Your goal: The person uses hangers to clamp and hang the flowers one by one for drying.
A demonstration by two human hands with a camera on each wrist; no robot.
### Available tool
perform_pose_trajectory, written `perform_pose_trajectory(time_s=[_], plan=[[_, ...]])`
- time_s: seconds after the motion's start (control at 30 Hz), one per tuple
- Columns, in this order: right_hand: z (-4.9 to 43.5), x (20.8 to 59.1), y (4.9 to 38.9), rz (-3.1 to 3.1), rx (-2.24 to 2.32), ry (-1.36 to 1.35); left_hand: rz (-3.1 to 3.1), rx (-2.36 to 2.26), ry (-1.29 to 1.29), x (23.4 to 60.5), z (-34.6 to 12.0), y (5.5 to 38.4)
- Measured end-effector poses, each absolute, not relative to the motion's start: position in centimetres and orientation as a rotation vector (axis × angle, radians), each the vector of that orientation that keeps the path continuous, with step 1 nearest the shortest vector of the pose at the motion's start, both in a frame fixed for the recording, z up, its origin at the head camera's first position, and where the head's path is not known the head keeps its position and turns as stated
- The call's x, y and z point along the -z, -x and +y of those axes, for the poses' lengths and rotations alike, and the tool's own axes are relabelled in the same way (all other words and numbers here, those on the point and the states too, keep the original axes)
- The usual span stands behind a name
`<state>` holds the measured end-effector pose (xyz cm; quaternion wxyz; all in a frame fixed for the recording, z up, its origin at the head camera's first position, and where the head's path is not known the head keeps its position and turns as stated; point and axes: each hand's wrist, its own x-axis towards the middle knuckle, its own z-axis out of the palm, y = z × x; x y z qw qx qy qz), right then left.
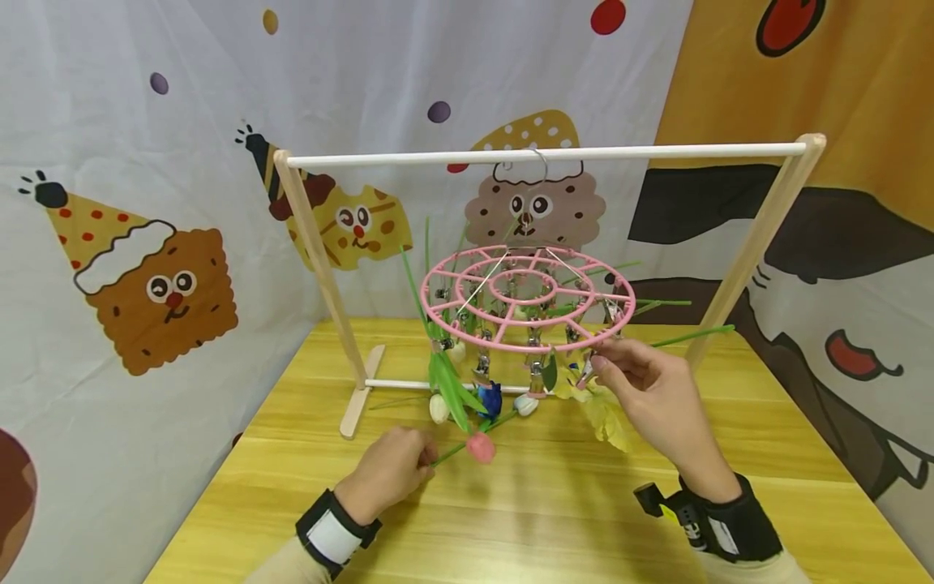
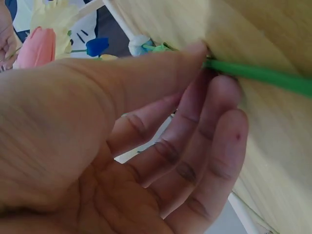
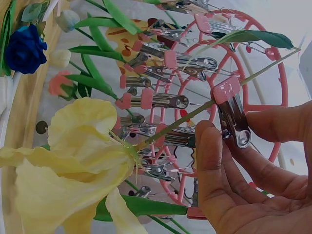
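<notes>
My left hand [image 1: 394, 472], low over the table, pinches a green stem [image 2: 258, 74] between thumb and fingers. That stem runs behind a pink tulip [image 1: 481, 447] toward a pale blue-white flower [image 2: 140, 45]. At the right side of a round pink hanger [image 1: 531, 347], my right hand [image 1: 653, 393] pinches a metal clip [image 3: 235, 117] with pink tips. The clip's tips meet the stem of a yellow flower [image 3: 73, 161], whose petals hang downward. A blue rose [image 1: 490, 400] and a white tulip [image 1: 439, 409] are below the hanger.
The hanger hooks onto the white bar [image 1: 409, 159] of a wooden stand [image 1: 321, 268]. Several metal clips [image 3: 183, 61] hang from its rings, some with green stems and leaves [image 1: 447, 381]. A cartoon-printed cloth [image 1: 175, 105] stands behind the wooden table [image 1: 511, 519].
</notes>
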<state>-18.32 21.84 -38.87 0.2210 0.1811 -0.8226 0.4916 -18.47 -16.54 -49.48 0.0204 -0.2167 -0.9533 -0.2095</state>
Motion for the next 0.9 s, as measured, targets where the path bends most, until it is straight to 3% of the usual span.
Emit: perform_pose_trajectory(time_s=[0.4, 0.73, 0.9], plan=[[22.3, 39.2, 18.5, -2.225, -1.340, -0.473, -2.937, 0.648, 0.733, 50.0, -16.3, 18.3], [22.1, 39.5, 16.8, -2.070, -1.213, -0.309, -2.881, 0.736, 0.827, 49.7, -15.8, 18.0], [22.0, 40.1, 16.4, -1.866, -1.201, -0.460, -2.798, 0.710, 0.858, 49.7, -15.3, 17.7]])
